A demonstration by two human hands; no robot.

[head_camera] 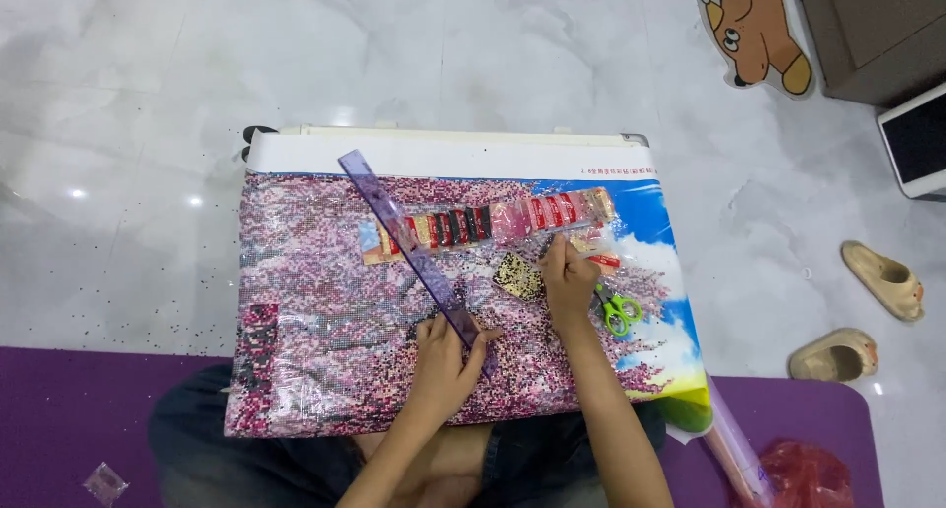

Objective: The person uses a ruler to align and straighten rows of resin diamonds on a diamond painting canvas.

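So the biggest thing here is the pink-and-blue bead mosaic canvas [335,340], lying flat on a white board across the person's lap, over a purple floor mat [59,409]. A long translucent purple plastic ruler [409,242] runs diagonally from far left to the near middle. The left hand [445,355] has its fingers curled over the ruler's near end, pressing it onto the canvas. Across the far side lies a row of small clear bead packets [483,224] with red, dark and pink beads in them. The right hand [569,279] is pinched shut on something thin, can't tell what, tip on the canvas beside a little dark bead tray [518,276]. Green-handled scissors [618,311] lie just right.
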